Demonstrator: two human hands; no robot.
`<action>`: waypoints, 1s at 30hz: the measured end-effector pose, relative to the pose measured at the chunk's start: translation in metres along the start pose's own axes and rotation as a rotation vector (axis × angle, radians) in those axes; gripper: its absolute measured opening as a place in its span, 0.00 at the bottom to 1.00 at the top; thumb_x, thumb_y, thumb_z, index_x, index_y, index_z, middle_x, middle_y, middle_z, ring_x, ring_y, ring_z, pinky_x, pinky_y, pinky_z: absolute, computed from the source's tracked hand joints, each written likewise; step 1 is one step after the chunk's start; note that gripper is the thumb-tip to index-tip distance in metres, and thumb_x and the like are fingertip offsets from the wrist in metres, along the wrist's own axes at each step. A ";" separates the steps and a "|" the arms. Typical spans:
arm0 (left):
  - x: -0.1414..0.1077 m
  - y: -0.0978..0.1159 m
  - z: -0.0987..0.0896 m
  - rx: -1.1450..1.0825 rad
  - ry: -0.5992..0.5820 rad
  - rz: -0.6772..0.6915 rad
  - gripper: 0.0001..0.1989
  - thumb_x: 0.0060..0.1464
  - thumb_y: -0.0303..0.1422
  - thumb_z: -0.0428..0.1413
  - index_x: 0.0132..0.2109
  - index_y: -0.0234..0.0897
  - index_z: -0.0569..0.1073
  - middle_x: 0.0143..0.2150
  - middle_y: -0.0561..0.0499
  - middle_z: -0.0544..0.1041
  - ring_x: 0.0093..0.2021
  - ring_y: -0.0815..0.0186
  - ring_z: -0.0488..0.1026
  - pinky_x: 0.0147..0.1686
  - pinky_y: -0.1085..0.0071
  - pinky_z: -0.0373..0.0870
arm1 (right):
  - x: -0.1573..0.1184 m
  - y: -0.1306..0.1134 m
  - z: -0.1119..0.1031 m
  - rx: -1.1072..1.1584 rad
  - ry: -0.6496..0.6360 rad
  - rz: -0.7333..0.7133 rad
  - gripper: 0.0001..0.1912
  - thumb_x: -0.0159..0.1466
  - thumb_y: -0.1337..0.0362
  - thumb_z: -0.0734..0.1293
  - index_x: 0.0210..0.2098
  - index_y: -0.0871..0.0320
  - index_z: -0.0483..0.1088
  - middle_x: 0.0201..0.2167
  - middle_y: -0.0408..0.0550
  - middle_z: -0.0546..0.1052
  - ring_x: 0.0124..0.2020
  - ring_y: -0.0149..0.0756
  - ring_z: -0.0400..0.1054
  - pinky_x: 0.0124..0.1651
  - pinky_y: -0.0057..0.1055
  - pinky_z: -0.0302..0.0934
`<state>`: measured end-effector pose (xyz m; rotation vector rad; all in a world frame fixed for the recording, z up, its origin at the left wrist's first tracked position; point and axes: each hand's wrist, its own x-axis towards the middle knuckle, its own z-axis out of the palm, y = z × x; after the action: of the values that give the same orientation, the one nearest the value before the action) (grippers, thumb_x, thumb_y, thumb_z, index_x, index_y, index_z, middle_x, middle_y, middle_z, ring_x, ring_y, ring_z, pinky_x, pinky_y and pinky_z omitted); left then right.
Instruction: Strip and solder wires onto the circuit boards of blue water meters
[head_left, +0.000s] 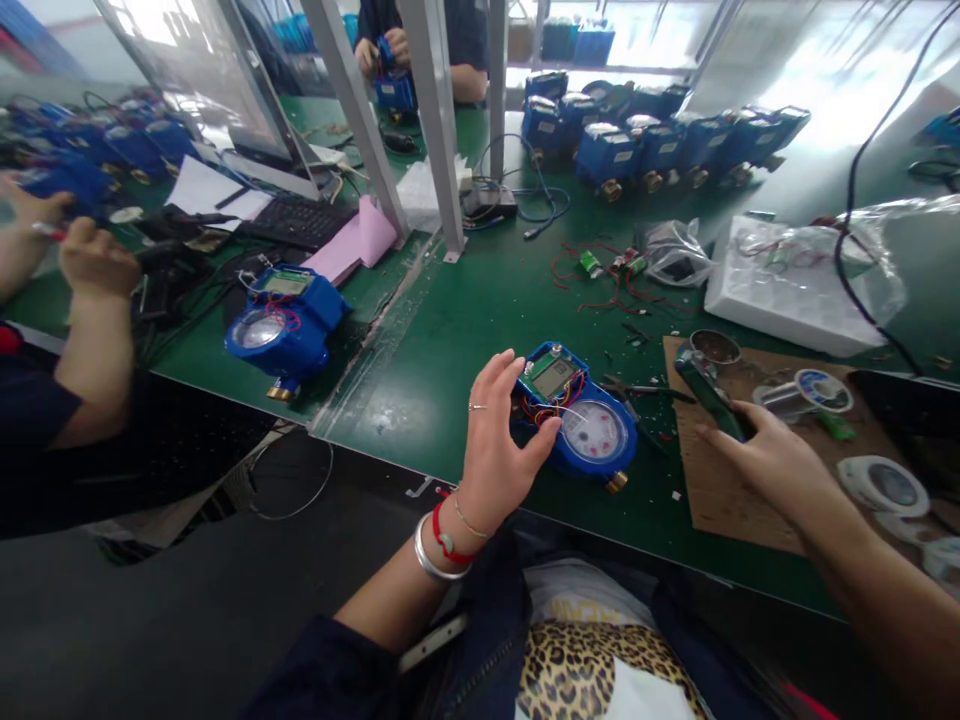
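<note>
A blue water meter [576,415] with an open electronics compartment lies in front of me on the green table. Its small display, red and yellow wires and round clear dial face up. My left hand [499,445] is at the meter's left side, with thumb and fingers spread apart. The fingertips are near the display and the thumb is by the wires; I cannot tell if they touch. My right hand [776,455] is closed around a dark green handheld device [709,390], over a brown cardboard sheet [720,500].
Pliers [649,390] lie right of the meter. A round tin [715,347], solder spool [802,393] and tape roll [883,486] sit around the cardboard. White foam tray [780,300] behind. Another meter [285,325] stands left; several more [660,145] at the back. Co-workers' hands [97,255] are left and across.
</note>
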<state>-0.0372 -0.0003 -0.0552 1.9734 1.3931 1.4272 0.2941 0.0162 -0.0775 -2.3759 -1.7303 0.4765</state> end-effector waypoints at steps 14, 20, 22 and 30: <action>0.033 0.029 -0.012 0.156 -0.093 0.110 0.02 0.58 0.30 0.58 0.36 0.40 0.75 0.40 0.51 0.77 0.51 0.59 0.69 0.57 0.52 0.64 | -0.008 0.024 0.044 -0.183 0.296 -0.057 0.32 0.64 0.48 0.58 0.60 0.61 0.62 0.51 0.63 0.70 0.54 0.55 0.62 0.53 0.43 0.55; 0.029 0.037 -0.013 0.008 -0.051 -0.195 0.04 0.59 0.33 0.57 0.36 0.38 0.74 0.44 0.47 0.74 0.49 0.60 0.70 0.53 0.58 0.65 | -0.008 0.038 0.045 -0.213 0.311 -0.029 0.32 0.62 0.46 0.58 0.58 0.60 0.65 0.47 0.63 0.71 0.49 0.59 0.65 0.48 0.47 0.60; 0.027 0.039 -0.011 -0.053 -0.034 -0.264 0.05 0.59 0.33 0.57 0.35 0.37 0.74 0.43 0.47 0.74 0.49 0.60 0.70 0.53 0.60 0.65 | -0.008 0.045 0.047 -0.228 0.336 -0.005 0.32 0.62 0.45 0.58 0.57 0.59 0.66 0.46 0.63 0.72 0.47 0.60 0.66 0.45 0.49 0.62; 0.026 0.041 -0.006 -0.175 0.040 -0.376 0.06 0.56 0.34 0.58 0.34 0.35 0.73 0.42 0.46 0.74 0.45 0.62 0.71 0.47 0.67 0.67 | -0.007 0.025 0.019 -0.031 0.572 -0.214 0.30 0.63 0.51 0.60 0.58 0.65 0.64 0.56 0.63 0.68 0.58 0.56 0.60 0.62 0.47 0.54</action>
<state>-0.0207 0.0007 -0.0093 1.4880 1.5019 1.3643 0.3076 0.0011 -0.1017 -2.0289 -1.6791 -0.2433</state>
